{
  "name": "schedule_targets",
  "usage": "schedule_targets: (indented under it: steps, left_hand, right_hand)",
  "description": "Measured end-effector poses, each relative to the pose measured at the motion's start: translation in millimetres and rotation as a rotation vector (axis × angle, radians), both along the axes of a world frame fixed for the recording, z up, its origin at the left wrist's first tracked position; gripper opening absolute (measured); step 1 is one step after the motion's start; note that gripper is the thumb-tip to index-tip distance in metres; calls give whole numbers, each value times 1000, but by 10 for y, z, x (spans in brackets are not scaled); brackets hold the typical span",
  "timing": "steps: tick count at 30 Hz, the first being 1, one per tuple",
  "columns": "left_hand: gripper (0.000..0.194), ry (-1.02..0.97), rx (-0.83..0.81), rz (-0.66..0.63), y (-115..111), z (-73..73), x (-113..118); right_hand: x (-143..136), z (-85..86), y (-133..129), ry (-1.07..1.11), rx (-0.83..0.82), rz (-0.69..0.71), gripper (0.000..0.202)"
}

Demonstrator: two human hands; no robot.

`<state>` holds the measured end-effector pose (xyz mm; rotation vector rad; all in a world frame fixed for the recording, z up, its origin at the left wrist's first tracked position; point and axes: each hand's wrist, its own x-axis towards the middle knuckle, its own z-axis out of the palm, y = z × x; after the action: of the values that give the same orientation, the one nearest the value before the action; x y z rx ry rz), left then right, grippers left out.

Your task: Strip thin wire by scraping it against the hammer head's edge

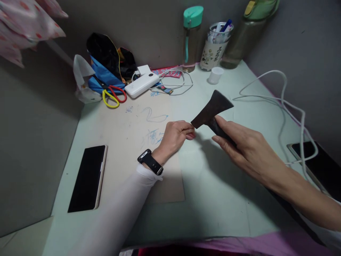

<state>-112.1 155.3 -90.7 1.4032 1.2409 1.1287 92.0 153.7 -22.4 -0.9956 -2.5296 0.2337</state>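
Note:
My right hand [239,142] grips a dark hatchet [213,106] just below its head. The blade's flared edge points up and to the right, and its blunt end points down and left. The dark handle runs back beneath my right forearm. My left hand [176,137], with a black watch [150,161] on its wrist, rests low over the table. Its fingers are closed, and the hatchet's blunt end is right by its fingertips. Whatever is between those fingers, if anything, I cannot make out.
A phone [87,177] lies on the left, another [319,163] far right under a white cable [285,99]. Along the back are scissors [113,96], a blue pouch [103,71], a power bank [142,85], bottles [191,42], a pen jar [214,53] and a white cap [215,75].

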Motion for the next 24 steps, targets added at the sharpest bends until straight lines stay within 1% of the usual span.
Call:
schedule_targets:
  steps: [4, 9, 13, 16, 20, 24]
  left_hand:
    - [20, -18, 1, -8, 1, -11, 2]
    - [16, 19, -11, 13, 5, 24, 3]
    - [17, 22, -15, 17, 0, 31, 5]
    - [18, -19, -28, 8, -2, 17, 10]
    - [17, -25, -48, 12, 2, 4, 11]
    - [15, -40, -98, 22, -2, 38, 9]
  right_hand:
    - [-4, 39, -32, 23, 14, -54, 42]
    - [-56, -17, -22, -16, -20, 8, 42]
    - [-58, -27, -5, 2, -25, -6, 42]
    - [-15, -32, 0, 41, -35, -64, 45]
    - [48, -81, -7, 124, -79, -148, 50]
    - [83, -129, -13, 205, -178, -238, 52]
